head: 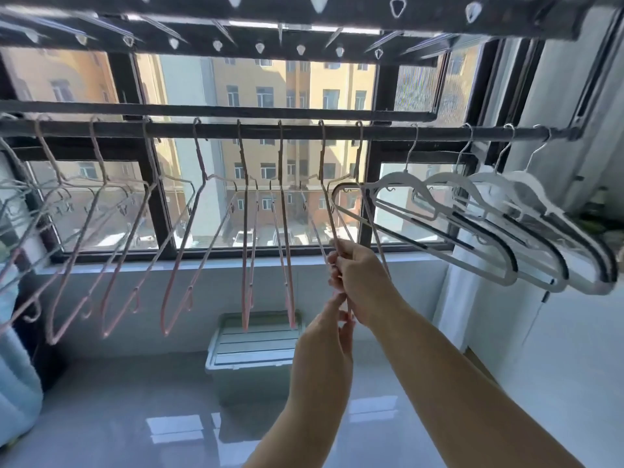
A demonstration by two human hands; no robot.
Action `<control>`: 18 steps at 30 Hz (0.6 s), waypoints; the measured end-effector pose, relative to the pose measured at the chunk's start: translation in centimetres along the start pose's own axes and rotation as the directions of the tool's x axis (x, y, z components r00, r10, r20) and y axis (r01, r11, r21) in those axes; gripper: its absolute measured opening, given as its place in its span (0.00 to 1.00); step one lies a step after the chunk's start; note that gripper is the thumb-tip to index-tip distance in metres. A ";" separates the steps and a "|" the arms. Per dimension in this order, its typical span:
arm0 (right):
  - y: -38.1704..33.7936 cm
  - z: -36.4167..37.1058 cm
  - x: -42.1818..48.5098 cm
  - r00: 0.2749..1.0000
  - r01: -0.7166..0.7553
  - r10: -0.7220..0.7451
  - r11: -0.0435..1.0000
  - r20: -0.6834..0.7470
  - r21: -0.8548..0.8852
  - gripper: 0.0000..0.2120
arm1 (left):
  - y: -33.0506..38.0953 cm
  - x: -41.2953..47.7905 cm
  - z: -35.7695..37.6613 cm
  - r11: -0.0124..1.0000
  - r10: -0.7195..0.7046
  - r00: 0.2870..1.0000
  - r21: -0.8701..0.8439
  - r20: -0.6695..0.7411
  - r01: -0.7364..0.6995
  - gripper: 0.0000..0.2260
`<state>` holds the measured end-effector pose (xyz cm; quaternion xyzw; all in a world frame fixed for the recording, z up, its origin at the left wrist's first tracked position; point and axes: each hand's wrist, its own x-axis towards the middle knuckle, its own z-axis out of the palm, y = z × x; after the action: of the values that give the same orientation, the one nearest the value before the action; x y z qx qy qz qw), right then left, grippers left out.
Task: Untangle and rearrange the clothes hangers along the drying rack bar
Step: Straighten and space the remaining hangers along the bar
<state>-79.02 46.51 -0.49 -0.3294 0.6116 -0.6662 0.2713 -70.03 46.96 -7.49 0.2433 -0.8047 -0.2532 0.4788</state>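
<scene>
1. A dark bar (304,132) is seen running across in front of a window (189,79).
2. Pink hangers (244,231) are hung by their hooks from the bar's left end to just past its middle. They are spaced apart, and those nearer the left end are swung further out of line.
3. White hangers (472,211) are hung at the bar's right end. They are set close together, overlapping, with their lower bars swung toward the right.
4. The held hanger (329,211) is hooked just right of the bar's middle, near the first white one. Its thin pink rods are drawn down and toward the viewer.
5. The right hand (361,282) is raised below the bar, and its fingers (337,265) are curled round those rods.
6. The left hand (324,339) is placed just under the right one, touching it. Its fingers (341,307) are pressed together in a pinch on the lower end of the same rods.
7. Whether the neighbouring pink hanger is also gripped cannot be told, as its rod is hidden behind the right hand.
8. A lidded box (253,346) is seen on the glossy floor (135,417) below the bar's middle, against the wall under the window.
</scene>
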 end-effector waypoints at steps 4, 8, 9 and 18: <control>0.1 -0.8 0.4 1.000 0.022 -0.023 1.000 -0.019 -0.015 0.14 | 0.5 0.4 0.3 0.999 0.016 1.000 -0.037 -0.010 -0.016 0.15; 0.1 -1.4 0.6 1.000 0.023 -0.023 0.999 -0.006 -0.024 0.15 | 0.7 0.3 0.7 0.999 0.012 1.000 -0.047 -0.010 -0.012 0.15; 0.2 -1.4 0.6 1.000 0.022 -0.022 1.000 -0.001 -0.022 0.14 | 0.7 0.3 0.8 0.999 0.007 1.000 -0.048 -0.008 -0.008 0.15; 0.0 -1.4 0.1 0.998 0.028 -0.027 0.999 0.053 -0.020 0.15 | 0.6 0.2 1.1 0.999 -0.002 1.000 -0.044 -0.030 0.001 0.14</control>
<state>-80.18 47.29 -0.56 -0.3580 0.6065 -0.6546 0.2748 -71.21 47.50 -7.38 0.2371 -0.7914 -0.2675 0.4959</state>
